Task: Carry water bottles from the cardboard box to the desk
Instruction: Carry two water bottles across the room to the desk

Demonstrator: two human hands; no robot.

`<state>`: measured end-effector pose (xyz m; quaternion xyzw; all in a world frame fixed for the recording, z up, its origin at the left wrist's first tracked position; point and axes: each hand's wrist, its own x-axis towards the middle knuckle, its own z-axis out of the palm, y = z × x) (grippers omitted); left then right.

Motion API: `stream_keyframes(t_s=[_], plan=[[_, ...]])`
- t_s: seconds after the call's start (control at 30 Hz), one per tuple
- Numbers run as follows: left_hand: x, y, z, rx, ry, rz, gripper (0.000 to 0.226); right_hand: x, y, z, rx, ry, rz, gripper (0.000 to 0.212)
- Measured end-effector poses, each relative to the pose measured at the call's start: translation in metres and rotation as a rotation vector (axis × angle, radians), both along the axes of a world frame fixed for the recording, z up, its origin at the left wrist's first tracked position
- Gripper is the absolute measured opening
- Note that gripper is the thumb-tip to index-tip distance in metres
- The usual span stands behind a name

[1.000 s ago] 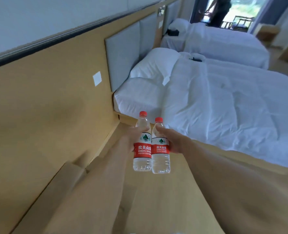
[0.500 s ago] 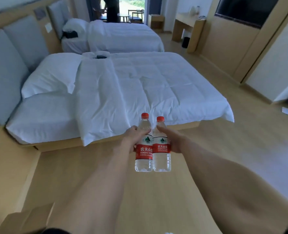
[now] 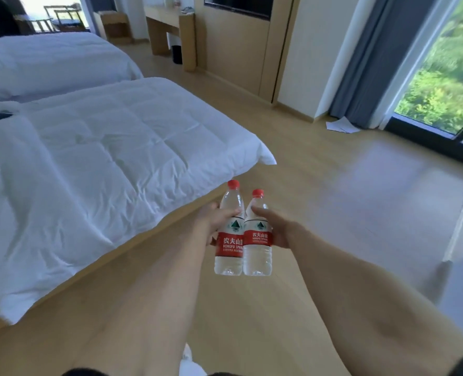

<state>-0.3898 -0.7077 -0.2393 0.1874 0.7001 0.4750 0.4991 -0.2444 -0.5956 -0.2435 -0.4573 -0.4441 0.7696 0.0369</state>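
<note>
Two hands, left and right, each grip a water bottle, fingers hidden behind

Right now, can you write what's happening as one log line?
left hand: holds left water bottle | right hand: holds right water bottle | desk: far

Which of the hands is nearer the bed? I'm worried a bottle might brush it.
Left. The left hand hangs just off the bed corner; the right hand is farther, over open floor.
</note>
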Motion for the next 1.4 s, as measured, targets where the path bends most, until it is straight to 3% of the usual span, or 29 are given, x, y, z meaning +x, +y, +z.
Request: stream_keyframes(t_s=[0.33,0.57,0.8,1.07,1.4], plan=[[-0.031,0.155,-0.013,0.002,-0.046,-0.228,0.048,-0.012,0.121,-0.014,0.033,-0.025,-0.288,0.052],[-0.080,0.274,-0.001,0.013,-0.117,-0.351,0.051,-0.054,0.218,0.000,0.043,-0.048,-0.383,0.052],[-0.097,0.373,0.001,0.029,-0.121,-0.473,0.040,-0.063,0.290,0.010,0.052,-0.058,-0.463,0.049],[-0.084,0.477,-0.017,-0.013,-0.113,-0.500,0.052,-0.046,0.379,-0.003,0.029,-0.069,-0.498,0.050],[-0.045,0.647,-0.011,-0.012,-0.162,-0.422,0.041,-0.007,0.571,-0.013,0.070,-0.112,-0.416,0.050]])
